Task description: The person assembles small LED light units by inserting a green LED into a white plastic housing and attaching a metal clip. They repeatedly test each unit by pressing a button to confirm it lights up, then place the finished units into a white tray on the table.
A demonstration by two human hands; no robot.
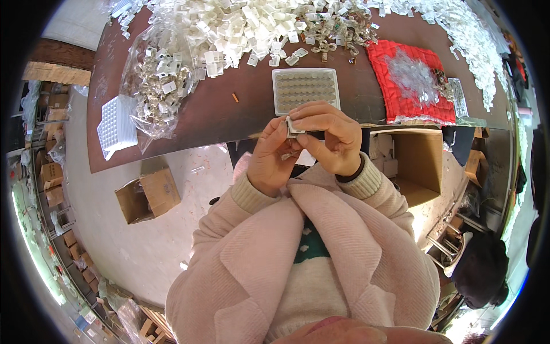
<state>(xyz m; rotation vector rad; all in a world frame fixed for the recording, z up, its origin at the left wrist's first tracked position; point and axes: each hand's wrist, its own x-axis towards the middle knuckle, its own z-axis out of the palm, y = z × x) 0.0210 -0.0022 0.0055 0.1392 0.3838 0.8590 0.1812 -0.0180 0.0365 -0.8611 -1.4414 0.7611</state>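
Note:
Just off the table's front edge, my left hand (271, 156) and my right hand (333, 139) meet with bent fingers. Between their fingertips they pinch a small whitish plastic piece (294, 128); fingers cover much of it. A second small shiny piece (290, 154) shows against my left palm, partly hidden by the fingers. Right beyond my hands lies a shallow translucent tray (275, 92) holding rows of round greyish pieces. My right fingers overlap its near edge in view.
A heap of white plastic pieces (246, 26) covers the table's back, beside metal parts (344, 26). At left are a clear bag of parts (160, 80), stacked white trays (117, 127) and an orange stick (235, 98). A red cloth (378, 63) lies right; a cardboard box (424, 163) stands below.

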